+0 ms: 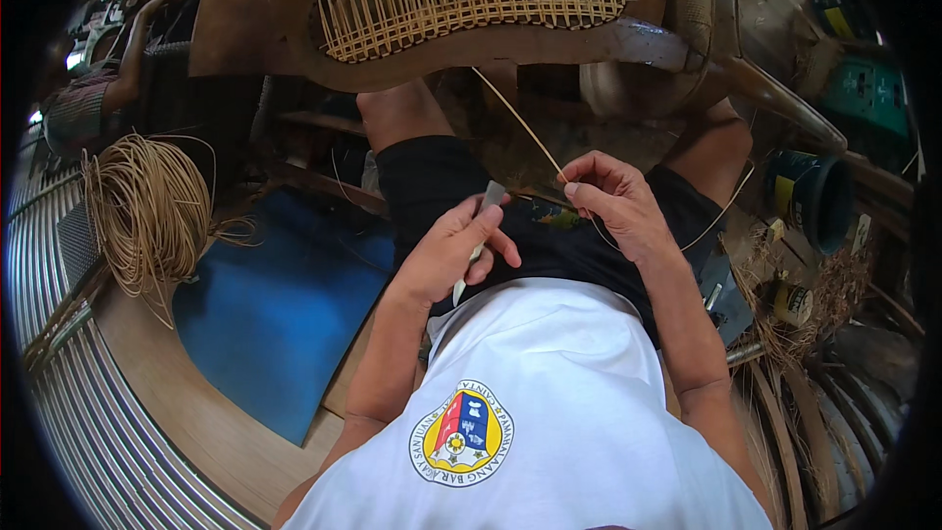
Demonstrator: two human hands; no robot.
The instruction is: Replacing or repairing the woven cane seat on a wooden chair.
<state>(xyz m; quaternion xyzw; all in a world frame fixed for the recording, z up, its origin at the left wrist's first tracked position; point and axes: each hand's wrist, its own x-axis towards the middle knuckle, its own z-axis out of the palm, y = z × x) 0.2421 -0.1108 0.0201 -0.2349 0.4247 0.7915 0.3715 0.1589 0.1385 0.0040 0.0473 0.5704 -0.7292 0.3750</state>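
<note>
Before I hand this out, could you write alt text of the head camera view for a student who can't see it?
The right hand pinches a thin strand running toward a wooden frame with a part-woven cane panel, while the left hand holds a small tool with a flat grey end. At the person's left, a coil of tan strands sits beside a blue sheet.

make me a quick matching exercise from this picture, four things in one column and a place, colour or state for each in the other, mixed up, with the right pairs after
Things:
1. flat-bladed tool
2. thin cane strip
3. cane coil
4. flat sheet

Place, colour or state:
A. blue
B. pinched in the right hand
C. wound in loops
D. held in the left hand

Pairs: 1-D, 2-B, 3-C, 4-A
</note>
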